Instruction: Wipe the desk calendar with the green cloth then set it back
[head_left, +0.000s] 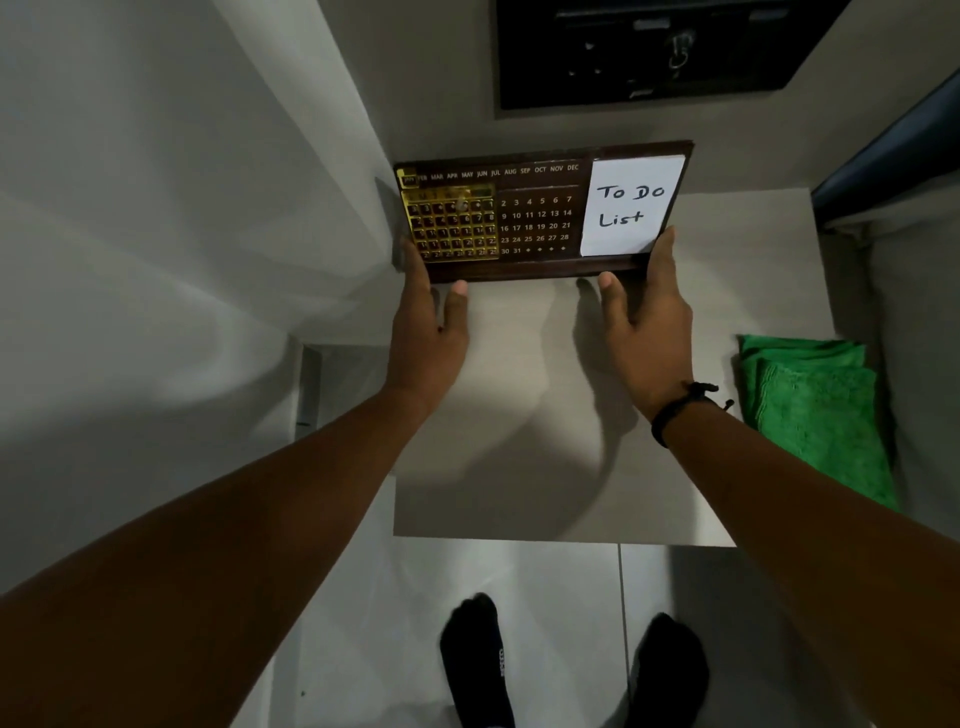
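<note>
The desk calendar (535, 218) is a dark wooden board with month names, a gold date frame on its left half and a white "To Do List" note on its right. It stands upright at the back of a small pale table (545, 467). My left hand (428, 317) grips its lower left corner and my right hand (641, 306) grips its lower right corner, thumbs against the base. The green cloth (821, 415) lies folded on the table's right edge, apart from both hands.
A white wall (156, 234) runs along the left. A dark framed panel (649, 52) hangs on the wall behind the calendar. A dark blue edge (893, 150) of furniture stands at the right. My feet in black socks (483, 660) stand on light floor tiles below.
</note>
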